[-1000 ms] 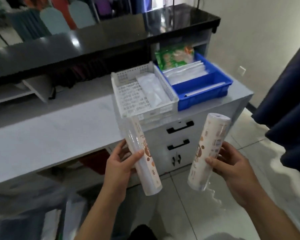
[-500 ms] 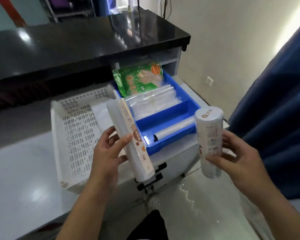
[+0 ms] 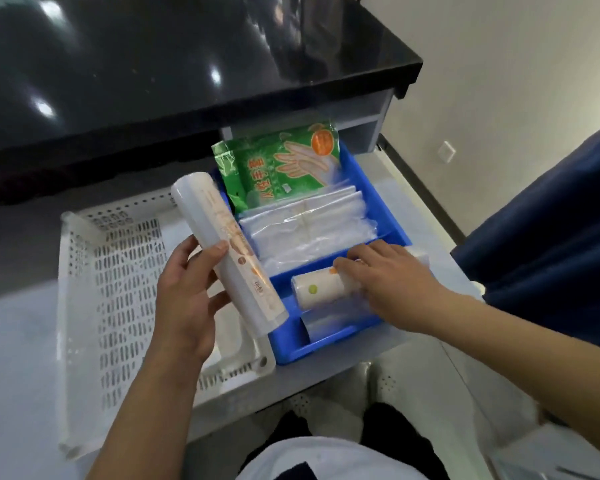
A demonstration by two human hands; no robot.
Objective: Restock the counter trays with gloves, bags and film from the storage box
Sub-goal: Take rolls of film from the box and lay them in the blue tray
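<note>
Film roll, long one: gripped round its middle by the left hand, thumb on top and fingers wrapped under. It is held tilted in the air at about 11 o'clock from the person, with its lower end over the seam where the two trays meet. It is not yet put down.

White tray, at 10 o'clock: mostly bare mesh shows. What lies under the hand and roll is hidden.

Blue tray, at 1 o'clock, 6 o'clock compartment: the short film roll lies on its side here. The right hand is laid over it with fingers curled across the top (thumb hidden, so firmness of hold unclear). A clear roll lies just beside it on the near side.

Middle compartment: stacked clear bags fill it.

12 o'clock end: a green gloves pack stands tilted against the back wall, under the black countertop.

Judgement: the blue tray looks nearly stocked, with gloves, bags and film all present. Left to do: let go of the short roll and place the long one. The white tray seems to need the most filling.
</note>
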